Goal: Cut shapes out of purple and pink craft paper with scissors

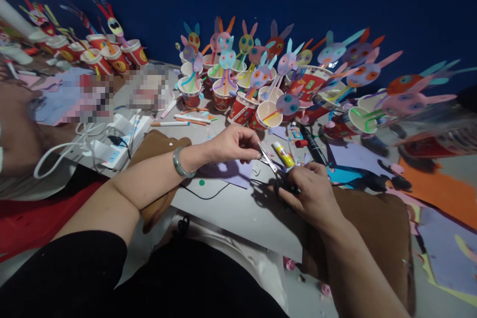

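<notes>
My right hand (313, 189) is closed around the dark handles of a pair of scissors (269, 158). The scissors' silver blades are spread apart and point up and left. By the blade tips, my left hand (233, 144) has thumb and fingers pinched together; whatever is between them is too small to make out. Beneath that hand lies a sheet of purple paper (238, 175) with a small green dot (201, 183) beside it. A yellow glue stick (283, 154) lies just behind the scissors, and a black marker (313, 145) is farther right.
Paper cups with rabbit-faced paper figures (225, 90) crowd the back of the table. A white power strip (126, 141) with cables is at left, near another person's arm (22, 124). Orange paper (439, 189) and brown cloth (372, 228) lie at right.
</notes>
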`<control>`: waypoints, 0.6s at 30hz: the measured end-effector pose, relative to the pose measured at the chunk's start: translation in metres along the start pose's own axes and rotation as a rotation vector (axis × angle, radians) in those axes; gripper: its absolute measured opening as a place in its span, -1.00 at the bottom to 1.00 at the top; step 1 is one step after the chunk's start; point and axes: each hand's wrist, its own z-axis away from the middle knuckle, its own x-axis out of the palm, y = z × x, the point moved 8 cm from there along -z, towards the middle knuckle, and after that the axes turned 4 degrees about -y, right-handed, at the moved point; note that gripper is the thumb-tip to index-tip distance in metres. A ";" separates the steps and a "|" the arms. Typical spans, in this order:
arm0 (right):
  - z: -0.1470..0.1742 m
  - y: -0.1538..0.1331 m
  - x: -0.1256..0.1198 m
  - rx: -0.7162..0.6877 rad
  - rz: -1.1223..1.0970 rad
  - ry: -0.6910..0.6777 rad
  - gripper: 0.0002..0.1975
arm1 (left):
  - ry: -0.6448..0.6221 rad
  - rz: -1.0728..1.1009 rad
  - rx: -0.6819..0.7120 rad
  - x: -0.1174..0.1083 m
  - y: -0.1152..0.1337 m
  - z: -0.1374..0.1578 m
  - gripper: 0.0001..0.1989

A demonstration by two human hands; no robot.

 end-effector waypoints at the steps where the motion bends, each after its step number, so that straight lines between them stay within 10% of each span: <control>1: 0.000 0.000 0.000 -0.002 0.000 0.008 -0.67 | 0.004 0.004 -0.004 -0.001 0.000 0.000 -0.87; 18: 0.004 0.018 -0.011 0.150 -0.097 0.220 -0.73 | 0.148 0.332 -0.219 -0.009 -0.014 0.000 -0.97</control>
